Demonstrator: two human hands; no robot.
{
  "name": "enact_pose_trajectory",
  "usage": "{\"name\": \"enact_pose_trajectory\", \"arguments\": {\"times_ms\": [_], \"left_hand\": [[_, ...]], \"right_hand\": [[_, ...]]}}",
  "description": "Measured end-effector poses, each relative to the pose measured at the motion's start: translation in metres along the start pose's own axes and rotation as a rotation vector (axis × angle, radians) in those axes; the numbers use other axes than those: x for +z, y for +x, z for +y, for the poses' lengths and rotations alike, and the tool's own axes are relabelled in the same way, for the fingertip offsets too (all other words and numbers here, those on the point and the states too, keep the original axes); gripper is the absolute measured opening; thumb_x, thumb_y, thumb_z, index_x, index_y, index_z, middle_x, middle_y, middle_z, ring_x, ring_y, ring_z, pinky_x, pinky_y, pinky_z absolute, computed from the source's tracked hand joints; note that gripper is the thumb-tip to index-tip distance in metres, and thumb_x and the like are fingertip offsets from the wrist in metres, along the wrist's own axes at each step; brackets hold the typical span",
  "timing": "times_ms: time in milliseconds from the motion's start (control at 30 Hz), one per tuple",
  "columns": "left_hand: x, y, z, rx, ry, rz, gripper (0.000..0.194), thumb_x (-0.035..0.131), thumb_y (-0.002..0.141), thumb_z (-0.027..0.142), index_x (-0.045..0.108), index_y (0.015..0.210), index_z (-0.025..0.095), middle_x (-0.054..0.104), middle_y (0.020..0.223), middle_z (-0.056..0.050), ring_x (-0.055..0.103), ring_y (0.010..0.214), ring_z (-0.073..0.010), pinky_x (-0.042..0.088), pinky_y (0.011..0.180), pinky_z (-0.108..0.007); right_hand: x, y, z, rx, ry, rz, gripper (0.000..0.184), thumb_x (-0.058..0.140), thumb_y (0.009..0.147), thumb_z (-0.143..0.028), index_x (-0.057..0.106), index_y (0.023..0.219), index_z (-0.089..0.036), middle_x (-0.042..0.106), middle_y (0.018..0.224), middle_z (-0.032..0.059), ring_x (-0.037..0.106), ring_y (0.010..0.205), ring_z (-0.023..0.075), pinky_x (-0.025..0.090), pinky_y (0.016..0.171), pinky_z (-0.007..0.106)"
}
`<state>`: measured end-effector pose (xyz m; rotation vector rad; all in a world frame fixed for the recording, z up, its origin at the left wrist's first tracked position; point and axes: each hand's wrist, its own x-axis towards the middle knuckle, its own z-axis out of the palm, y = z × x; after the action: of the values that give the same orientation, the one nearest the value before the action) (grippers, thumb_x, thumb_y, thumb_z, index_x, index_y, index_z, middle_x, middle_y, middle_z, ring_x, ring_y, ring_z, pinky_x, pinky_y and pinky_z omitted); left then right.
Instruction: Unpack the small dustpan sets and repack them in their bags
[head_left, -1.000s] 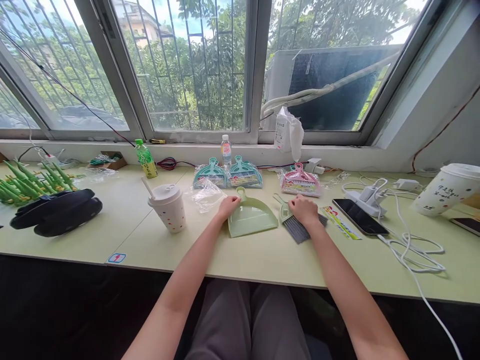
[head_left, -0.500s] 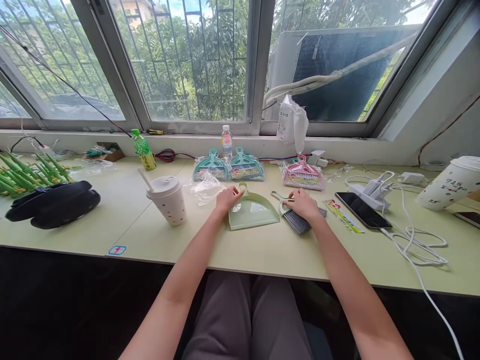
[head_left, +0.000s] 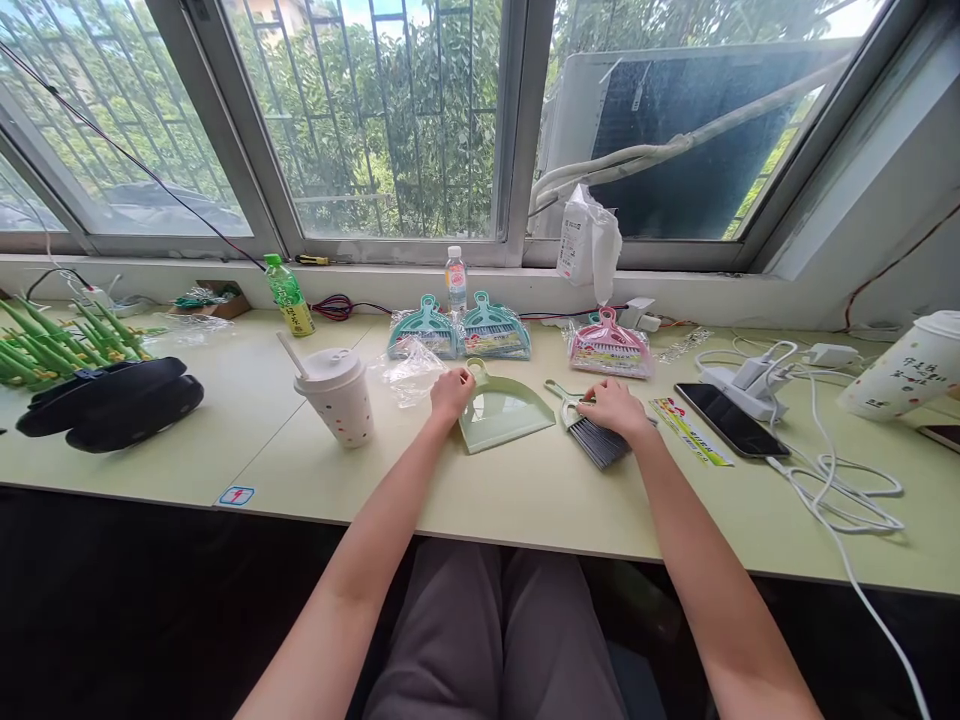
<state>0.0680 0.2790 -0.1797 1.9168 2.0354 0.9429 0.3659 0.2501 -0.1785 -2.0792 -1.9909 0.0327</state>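
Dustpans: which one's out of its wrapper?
The pale green dustpan by the left hand. It lies bare on the desk, while the two teal sets and the pink set behind it are bagged in clear plastic.

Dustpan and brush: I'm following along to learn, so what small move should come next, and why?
Probably bring the grey-bristled brush under the right hand over to the pale green dustpan under the left hand, since the two lie apart and each hand is already on its piece.
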Motion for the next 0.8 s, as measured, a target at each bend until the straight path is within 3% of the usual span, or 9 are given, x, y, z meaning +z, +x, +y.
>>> {"name": "enact_pose_trajectory", "arguments": {"times_ms": [200, 367, 667, 800], "left_hand": [[0.000, -0.002, 0.005, 0.023, -0.003, -0.020, 0.023, 0.053, 0.084, 0.040, 0.064, 0.076, 0.021, 0.071, 0.088, -0.004, 0.063, 0.085, -0.0202, 0.040, 0.067, -0.027], [0.002, -0.006, 0.008, 0.092, 0.059, -0.030, 0.020, 0.057, 0.083, 0.036, 0.065, 0.073, 0.021, 0.071, 0.085, -0.004, 0.063, 0.083, -0.0195, 0.042, 0.067, -0.026], [0.006, -0.008, 0.009, 0.062, 0.115, 0.033, 0.022, 0.052, 0.085, 0.034, 0.063, 0.073, 0.020, 0.070, 0.084, -0.005, 0.063, 0.084, -0.0206, 0.041, 0.066, -0.027], [0.011, -0.012, 0.013, 0.076, 0.126, 0.020, 0.022, 0.051, 0.086, 0.034, 0.063, 0.074, 0.020, 0.069, 0.084, -0.005, 0.063, 0.084, -0.0197, 0.042, 0.067, -0.026]], "right_hand": [[0.000, 0.000, -0.005, -0.009, -0.031, -0.003, 0.029, 0.059, 0.080, -0.041, 0.068, 0.095, -0.018, 0.058, 0.114, 0.0133, 0.048, 0.115, 0.0301, 0.041, 0.088, 0.041], [0.002, 0.001, -0.006, 0.038, -0.035, 0.047, 0.025, 0.059, 0.078, -0.036, 0.068, 0.090, -0.017, 0.062, 0.107, 0.0133, 0.051, 0.110, 0.0305, 0.041, 0.083, 0.039], [0.001, 0.009, 0.002, 0.140, 0.177, 0.340, 0.024, 0.056, 0.079, -0.040, 0.063, 0.089, -0.020, 0.064, 0.104, 0.0089, 0.052, 0.105, 0.0273, 0.040, 0.081, 0.036], [0.002, 0.007, -0.006, 0.114, 0.227, 0.342, 0.021, 0.056, 0.079, -0.041, 0.061, 0.085, -0.021, 0.064, 0.102, 0.0077, 0.053, 0.104, 0.0266, 0.040, 0.079, 0.035]]}}
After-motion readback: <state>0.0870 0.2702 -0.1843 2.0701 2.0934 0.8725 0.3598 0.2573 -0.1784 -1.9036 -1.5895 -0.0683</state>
